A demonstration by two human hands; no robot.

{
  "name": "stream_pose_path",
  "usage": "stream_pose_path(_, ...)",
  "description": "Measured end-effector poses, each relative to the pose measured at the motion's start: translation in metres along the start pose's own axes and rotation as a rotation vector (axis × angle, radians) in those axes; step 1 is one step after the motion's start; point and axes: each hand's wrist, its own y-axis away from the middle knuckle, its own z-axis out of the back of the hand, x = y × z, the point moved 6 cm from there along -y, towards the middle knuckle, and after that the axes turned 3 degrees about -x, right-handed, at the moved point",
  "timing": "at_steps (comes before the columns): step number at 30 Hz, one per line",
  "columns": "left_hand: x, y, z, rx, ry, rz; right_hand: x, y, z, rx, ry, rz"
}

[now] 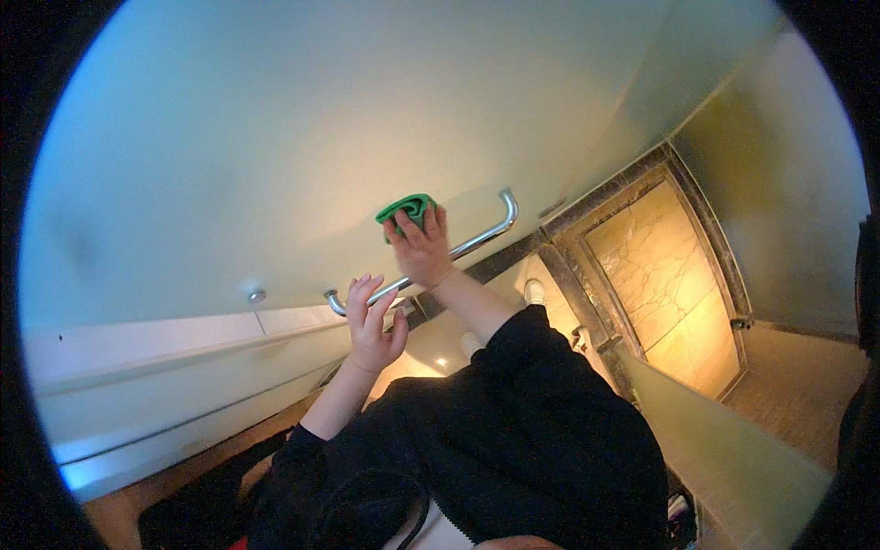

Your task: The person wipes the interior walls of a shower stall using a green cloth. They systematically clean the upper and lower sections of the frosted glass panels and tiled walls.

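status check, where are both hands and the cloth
Left hand gripping chrome bar handle. Right hand pressing folded green cloth on frosted glass door. Nothing blocking.

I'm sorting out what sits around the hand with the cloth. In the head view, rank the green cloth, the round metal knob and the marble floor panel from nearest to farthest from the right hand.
From the right hand:
1. Green cloth, held under its fingertips against the glass.
2. Round metal knob, to the left, on the glass.
3. Marble floor panel, off to the right.
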Motion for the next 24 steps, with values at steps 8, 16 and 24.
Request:
stream_pose_path(8, 0.016, 0.035, 0.025, -0.157, 0.053, 0.159, -0.056, -0.08, 0.055, -0.245, -0.09, -0.431)
stream_pose_path(16, 0.011, 0.061, 0.046, -0.199, 0.013, 0.237, 0.051, 0.001, 0.002, 0.251, 0.112, 0.496)
stream_pose_path(24, 0.02, 0.099, 0.054, -0.323, 0.042, 0.296, 0.126, -0.152, 0.048, 0.035, 0.0, 0.501)
